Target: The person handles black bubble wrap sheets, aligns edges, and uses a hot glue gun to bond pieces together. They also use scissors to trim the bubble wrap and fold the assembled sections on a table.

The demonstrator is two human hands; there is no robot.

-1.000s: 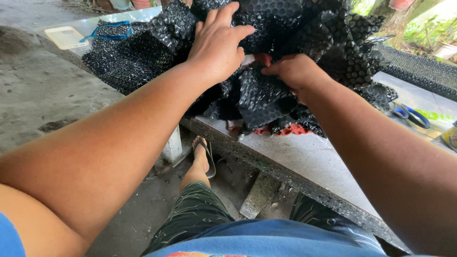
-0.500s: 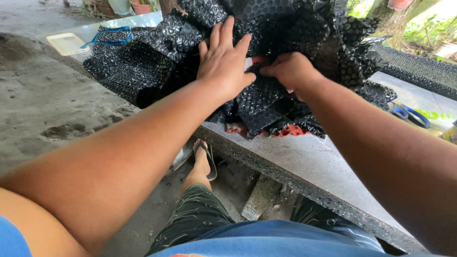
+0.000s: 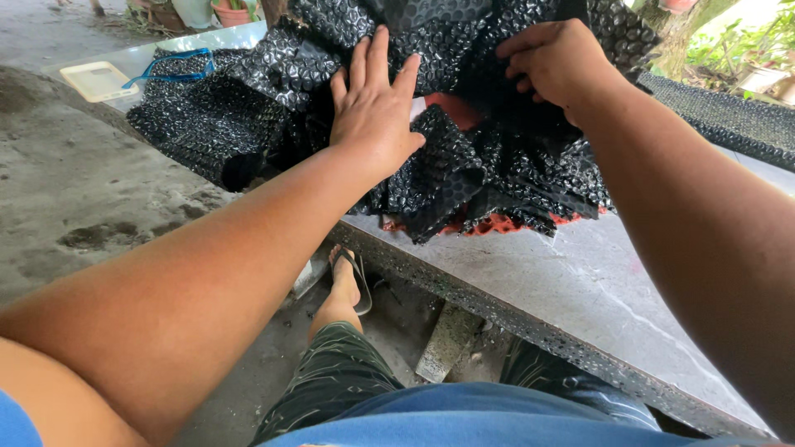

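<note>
Black bubble wrap point(image 3: 464, 178): one large sheet, glossy, covered in small raised bubbles that caught the light, heavily crumpled and folded over itself into a loose heap. It lay on the grey stone tabletop point(image 3: 563, 281), its lower folds hanging close to the near edge, and spread leftward in a flatter layer. Left hand point(image 3: 374, 112) lay flat on top with fingers spread, pressing a fold down. Right hand point(image 3: 556, 64) was closed around a bunched upper fold, holding it raised above the heap.
</note>
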